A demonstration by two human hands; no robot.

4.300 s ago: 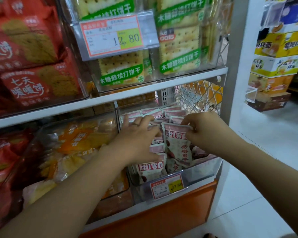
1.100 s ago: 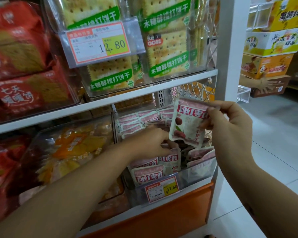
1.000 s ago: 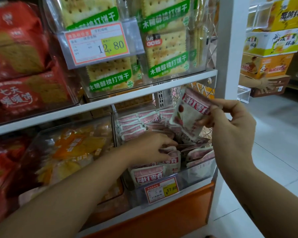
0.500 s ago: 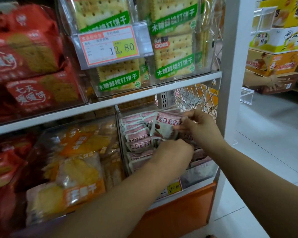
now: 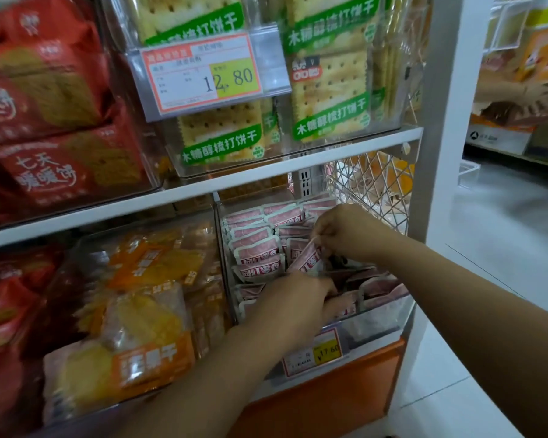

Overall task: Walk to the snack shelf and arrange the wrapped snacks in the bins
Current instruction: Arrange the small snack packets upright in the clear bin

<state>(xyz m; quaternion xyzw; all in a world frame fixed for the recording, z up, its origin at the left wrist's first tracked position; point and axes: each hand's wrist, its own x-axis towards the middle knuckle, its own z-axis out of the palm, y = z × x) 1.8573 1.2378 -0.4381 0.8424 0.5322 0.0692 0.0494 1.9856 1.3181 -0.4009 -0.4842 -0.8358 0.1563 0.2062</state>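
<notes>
A clear plastic bin [image 5: 382,322] on the lower shelf holds several pink-and-white snack packets [image 5: 255,246] standing in rows. My right hand [image 5: 350,232] pinches the top of one pink packet [image 5: 307,259] and holds it tilted down among the others in the middle of the bin. My left hand [image 5: 295,306] reaches into the front of the bin, fingers curled down among the packets there; what they hold is hidden.
A bin of orange dried-fruit bags [image 5: 149,279] stands to the left. Above are cracker packs [image 5: 328,90] behind a price tag [image 5: 200,74] and red biscuit bags [image 5: 60,165]. A white shelf post [image 5: 440,121] rises on the right, with tiled aisle floor [image 5: 503,248] beyond.
My right hand carried the pink packet from up in the air down into the bin. My left hand shifted toward the front row of packets.
</notes>
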